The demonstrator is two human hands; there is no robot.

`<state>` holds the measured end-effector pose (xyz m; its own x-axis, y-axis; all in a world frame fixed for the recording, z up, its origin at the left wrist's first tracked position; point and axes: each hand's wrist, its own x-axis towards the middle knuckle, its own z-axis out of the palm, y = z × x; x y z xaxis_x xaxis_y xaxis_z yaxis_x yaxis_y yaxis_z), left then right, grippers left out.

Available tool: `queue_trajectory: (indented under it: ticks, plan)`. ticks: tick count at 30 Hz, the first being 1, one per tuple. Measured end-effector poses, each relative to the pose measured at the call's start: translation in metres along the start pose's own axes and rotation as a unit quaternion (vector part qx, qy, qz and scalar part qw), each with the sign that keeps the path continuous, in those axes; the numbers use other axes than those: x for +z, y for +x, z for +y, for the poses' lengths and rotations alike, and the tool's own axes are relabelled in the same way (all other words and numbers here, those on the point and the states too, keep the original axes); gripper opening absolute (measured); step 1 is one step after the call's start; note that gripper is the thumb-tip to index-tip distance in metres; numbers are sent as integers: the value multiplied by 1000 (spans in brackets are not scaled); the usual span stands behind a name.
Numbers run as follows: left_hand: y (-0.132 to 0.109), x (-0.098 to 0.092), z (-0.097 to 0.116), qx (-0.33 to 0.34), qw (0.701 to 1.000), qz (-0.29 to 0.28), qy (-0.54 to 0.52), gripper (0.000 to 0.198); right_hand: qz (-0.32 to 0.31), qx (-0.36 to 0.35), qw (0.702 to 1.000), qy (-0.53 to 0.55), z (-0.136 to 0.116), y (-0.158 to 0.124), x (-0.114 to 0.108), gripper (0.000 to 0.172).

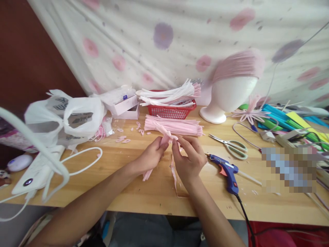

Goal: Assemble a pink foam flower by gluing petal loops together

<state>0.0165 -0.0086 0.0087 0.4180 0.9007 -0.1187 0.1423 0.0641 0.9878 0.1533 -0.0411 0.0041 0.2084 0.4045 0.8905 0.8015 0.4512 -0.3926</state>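
A bunch of pink fuzzy sticks is held over the middle of the tabletop, gripped around its side by the left hand, with loose ends poking out below. The top of the bunch is pinched between the thumb and fingers of the right hand. A pile of more pink sticks is laid just behind, in front of a red basket filled with white and pink ones. Scissors and a blue glue gun are set near the right hand. A white head is topped with something pink.
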Motion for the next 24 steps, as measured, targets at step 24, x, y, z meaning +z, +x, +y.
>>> queue_trajectory:
  ticks: [24]
  plan:
    - [4,-7,12,-123,962,-67,-234,31,-75,154,978,118,12,4,-9,9]
